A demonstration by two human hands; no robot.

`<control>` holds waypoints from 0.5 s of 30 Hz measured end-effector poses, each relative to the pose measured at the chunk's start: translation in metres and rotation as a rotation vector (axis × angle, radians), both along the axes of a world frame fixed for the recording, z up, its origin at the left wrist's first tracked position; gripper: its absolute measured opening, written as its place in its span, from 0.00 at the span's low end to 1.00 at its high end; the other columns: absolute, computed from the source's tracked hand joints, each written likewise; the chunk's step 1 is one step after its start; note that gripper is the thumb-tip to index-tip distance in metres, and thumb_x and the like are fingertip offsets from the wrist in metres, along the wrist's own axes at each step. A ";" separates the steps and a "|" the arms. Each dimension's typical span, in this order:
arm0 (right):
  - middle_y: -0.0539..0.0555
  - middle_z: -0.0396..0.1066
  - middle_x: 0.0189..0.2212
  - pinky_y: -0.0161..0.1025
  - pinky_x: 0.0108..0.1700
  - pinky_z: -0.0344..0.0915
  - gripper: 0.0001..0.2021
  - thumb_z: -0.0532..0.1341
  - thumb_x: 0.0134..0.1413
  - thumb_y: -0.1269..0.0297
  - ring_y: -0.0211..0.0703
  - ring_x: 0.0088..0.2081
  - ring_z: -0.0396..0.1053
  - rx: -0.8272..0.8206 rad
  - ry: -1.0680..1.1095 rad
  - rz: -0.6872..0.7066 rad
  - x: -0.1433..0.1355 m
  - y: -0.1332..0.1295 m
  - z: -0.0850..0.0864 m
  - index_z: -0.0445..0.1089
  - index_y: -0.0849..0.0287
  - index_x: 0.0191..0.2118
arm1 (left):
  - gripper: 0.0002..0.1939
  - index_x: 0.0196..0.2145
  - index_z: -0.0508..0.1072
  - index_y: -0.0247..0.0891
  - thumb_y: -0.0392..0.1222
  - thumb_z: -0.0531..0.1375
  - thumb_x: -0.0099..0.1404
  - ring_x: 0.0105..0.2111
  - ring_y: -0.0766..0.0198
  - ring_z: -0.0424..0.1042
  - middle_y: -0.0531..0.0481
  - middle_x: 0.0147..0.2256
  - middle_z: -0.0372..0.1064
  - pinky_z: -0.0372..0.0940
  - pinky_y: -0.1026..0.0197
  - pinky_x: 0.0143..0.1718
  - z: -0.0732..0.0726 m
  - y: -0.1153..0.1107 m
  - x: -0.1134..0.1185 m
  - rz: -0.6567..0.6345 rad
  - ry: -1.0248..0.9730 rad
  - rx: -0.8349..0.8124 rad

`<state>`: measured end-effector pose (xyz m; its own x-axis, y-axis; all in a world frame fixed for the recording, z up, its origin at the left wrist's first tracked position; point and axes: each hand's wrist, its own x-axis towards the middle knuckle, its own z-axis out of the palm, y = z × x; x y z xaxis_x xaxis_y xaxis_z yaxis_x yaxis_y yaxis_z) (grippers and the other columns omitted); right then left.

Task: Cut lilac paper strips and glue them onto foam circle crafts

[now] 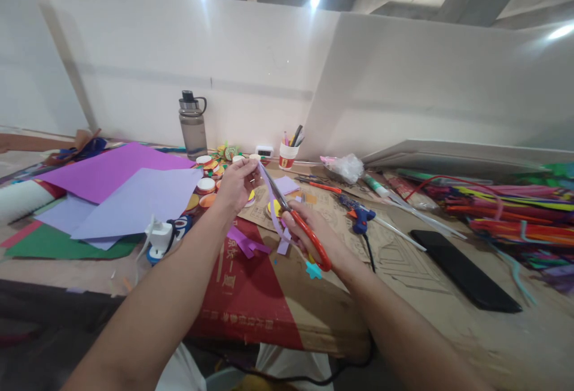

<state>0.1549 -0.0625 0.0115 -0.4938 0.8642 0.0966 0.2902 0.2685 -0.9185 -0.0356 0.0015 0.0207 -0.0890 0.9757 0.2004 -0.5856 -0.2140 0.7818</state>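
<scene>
My left hand (240,183) pinches the upper end of a narrow lilac paper strip (265,191), which hangs down in a curve. In my right hand (316,229) is a pair of scissors (307,232) with red handles, its metal blades pointing up and left along the strip. The blade tips lie close to my left fingers. Below the hands are purple paper scraps (246,241) and a turquoise star-like piece (313,269). Round, layered pieces (206,185) in white, orange and yellow stand to the left of my left hand.
Purple (116,167) and lilac sheets (143,202) lie at left beside a white plug (160,232). A water bottle (192,125) and a pen cup (287,155) stand behind. At right are a blue glue gun (360,217), a black phone (464,268) and colourful pipe cleaners (515,199).
</scene>
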 end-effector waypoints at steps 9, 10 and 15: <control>0.46 0.58 0.21 0.32 0.18 0.55 0.14 0.58 0.56 0.52 0.32 0.18 0.56 -0.006 -0.007 0.022 0.002 0.000 0.003 0.58 0.55 0.31 | 0.10 0.25 0.69 0.32 0.37 0.67 0.51 0.21 0.74 0.63 0.54 0.21 0.64 0.59 0.69 0.24 0.000 -0.003 0.003 -0.035 0.021 0.002; 0.46 0.58 0.21 0.32 0.18 0.55 0.14 0.58 0.56 0.52 0.32 0.18 0.56 -0.005 -0.002 0.021 0.002 -0.001 0.003 0.58 0.55 0.31 | 0.10 0.25 0.69 0.32 0.37 0.67 0.51 0.21 0.74 0.63 0.54 0.21 0.64 0.59 0.69 0.24 0.000 -0.003 0.003 -0.034 0.022 0.003; 0.45 0.57 0.20 0.32 0.18 0.55 0.15 0.58 0.55 0.50 0.32 0.18 0.56 -0.024 0.033 0.018 0.000 -0.003 0.004 0.57 0.55 0.31 | 0.10 0.24 0.68 0.32 0.36 0.67 0.50 0.21 0.74 0.62 0.54 0.22 0.63 0.58 0.69 0.24 0.001 -0.004 0.004 -0.036 0.003 0.007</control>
